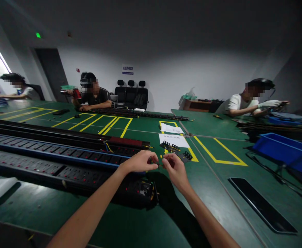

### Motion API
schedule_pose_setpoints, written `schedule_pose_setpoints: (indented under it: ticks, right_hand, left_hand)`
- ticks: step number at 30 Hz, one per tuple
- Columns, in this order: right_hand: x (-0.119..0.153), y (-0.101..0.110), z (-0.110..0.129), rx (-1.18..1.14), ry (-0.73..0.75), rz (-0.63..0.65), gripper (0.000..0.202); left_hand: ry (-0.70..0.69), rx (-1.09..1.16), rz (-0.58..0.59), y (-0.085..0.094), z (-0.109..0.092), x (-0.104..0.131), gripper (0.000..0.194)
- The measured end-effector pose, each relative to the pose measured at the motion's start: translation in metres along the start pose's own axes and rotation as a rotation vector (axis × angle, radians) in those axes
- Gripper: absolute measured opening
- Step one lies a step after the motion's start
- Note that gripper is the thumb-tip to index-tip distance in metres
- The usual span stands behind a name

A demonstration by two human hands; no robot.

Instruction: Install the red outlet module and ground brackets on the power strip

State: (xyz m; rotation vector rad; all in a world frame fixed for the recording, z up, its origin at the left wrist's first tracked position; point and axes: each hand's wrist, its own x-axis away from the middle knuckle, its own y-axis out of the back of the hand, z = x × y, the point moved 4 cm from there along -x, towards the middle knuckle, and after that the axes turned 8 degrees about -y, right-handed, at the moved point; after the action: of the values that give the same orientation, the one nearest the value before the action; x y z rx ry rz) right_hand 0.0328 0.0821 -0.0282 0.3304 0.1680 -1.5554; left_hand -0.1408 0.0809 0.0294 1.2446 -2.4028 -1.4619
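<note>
Over the right ends of the long socket strips, my left hand (140, 161) and my right hand (176, 168) are held close together. The fingers of both are closed in a pinch; a thin small part shows between them, too small to name. A blue-edged socket strip (89, 156) ends beneath my left hand. In front of it lies a black socket strip (89, 175) with red switches, its open end (147, 188) showing inner parts. Just beyond my right hand are black perforated brackets (169, 146) with yellow bits.
White paper sheets (173, 139) lie past the brackets, inside yellow tape marks (229, 162). To the right are a dark flat phone-like slab (263, 205), black cables (263, 165) and a blue bin (287, 151). Several co-workers sit across the green table (207, 193).
</note>
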Motion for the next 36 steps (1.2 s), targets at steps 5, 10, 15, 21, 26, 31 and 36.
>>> schedule_pose_setpoints:
  ticks: [5, 10, 15, 21, 26, 31, 36]
  right_hand:
    - [0.002, -0.007, 0.011, -0.153, -0.081, 0.047, 0.028]
    - [0.004, -0.010, 0.016, -0.221, -0.122, 0.083, 0.032]
    - [0.007, -0.015, 0.017, -0.392, -0.197, 0.123, 0.042]
    - [0.005, -0.013, -0.008, -0.458, -0.422, -0.005, 0.044]
    - [0.001, -0.012, -0.032, -0.427, -0.505, -0.058, 0.036]
    - [0.000, -0.012, -0.037, -0.402, -0.517, -0.054, 0.033]
    - [0.002, -0.012, -0.037, -0.388, -0.530, -0.049, 0.033]
  left_hand:
    - [-0.027, -0.030, -0.014, -0.002, 0.000, 0.003, 0.012]
    - [0.003, 0.036, -0.058, -0.005, 0.001, 0.005, 0.012]
    - [0.068, 0.204, -0.124, -0.003, 0.007, 0.007, 0.014]
    - [0.274, 0.587, -0.293, 0.014, 0.017, 0.011, 0.029]
    - [0.472, 0.869, -0.419, 0.020, 0.020, 0.019, 0.034]
    - [0.536, 0.999, -0.462, 0.016, 0.025, 0.021, 0.035]
    - [0.567, 0.884, -0.471, 0.015, 0.029, 0.022, 0.035]
